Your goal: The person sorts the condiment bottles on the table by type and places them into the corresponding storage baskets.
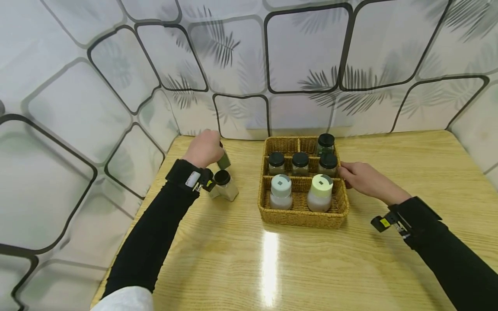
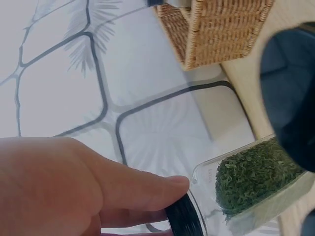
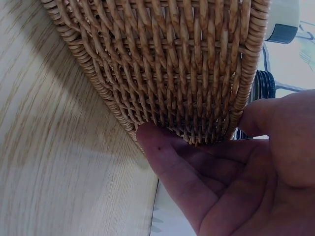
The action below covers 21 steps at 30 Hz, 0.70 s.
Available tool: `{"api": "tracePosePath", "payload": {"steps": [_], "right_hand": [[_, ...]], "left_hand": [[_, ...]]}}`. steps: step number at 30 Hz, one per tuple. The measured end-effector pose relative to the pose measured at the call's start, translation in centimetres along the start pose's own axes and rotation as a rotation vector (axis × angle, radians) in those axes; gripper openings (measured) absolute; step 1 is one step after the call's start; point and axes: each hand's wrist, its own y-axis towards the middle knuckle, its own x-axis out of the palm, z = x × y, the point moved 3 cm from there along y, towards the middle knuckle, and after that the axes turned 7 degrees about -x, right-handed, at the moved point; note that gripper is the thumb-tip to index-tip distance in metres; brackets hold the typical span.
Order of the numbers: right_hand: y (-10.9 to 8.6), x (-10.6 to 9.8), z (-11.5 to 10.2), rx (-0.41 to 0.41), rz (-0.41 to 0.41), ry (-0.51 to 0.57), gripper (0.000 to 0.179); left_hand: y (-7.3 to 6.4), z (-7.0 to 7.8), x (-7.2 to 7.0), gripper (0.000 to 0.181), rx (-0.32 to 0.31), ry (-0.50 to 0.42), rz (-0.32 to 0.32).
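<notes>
The clear jar of green dried herbs is smooth glass with squared sides and a black ribbed lid, the flakes packed coarse and dark inside. In the head view it leans tilted under the left hand, at the far left of the table close to the wall. That hand is curled over the jar's lid end, fingers closed round the top, so it has hold of the jar. Just nearer the person than this hand, by the wrist, stands a second jar, also clear with a black cap, holding something pale, upright on the table.

The right hand holds the right-hand rim of a woven wicker basket, thumb on the inner side and fingers curled under and against the outer wall. The weave is tight, ribbed and straw-coloured, the basket square with dividers.

Inside, on the far side from the left hand, stand four small black-lidded jars in the back compartments, and two larger bottles in front: one with a pale blue-grey cap, one with a yellow-green cap. The table is glossy light wood grain; the wall behind bears rounded black outlines and leaf shadows.
</notes>
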Motion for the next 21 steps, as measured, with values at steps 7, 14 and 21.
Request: {"api": "tracePosePath", "payload": {"steps": [7,14,21], "right_hand": [[0.0,0.0,0.1,0.002,0.004,-0.004,0.043],[0.1,0.1,0.2,-0.004,0.009,-0.013,0.043],[0.1,0.1,0.0,0.002,0.011,-0.009,0.042]], "left_hand": [[0.3,1.5,-1.0,0.029,0.025,0.020,0.043],[0.8,3.3,-1.7,0.026,0.044,0.047,0.079],[1.0,5.2,-2.6,0.029,0.096,0.025,0.107]]}}
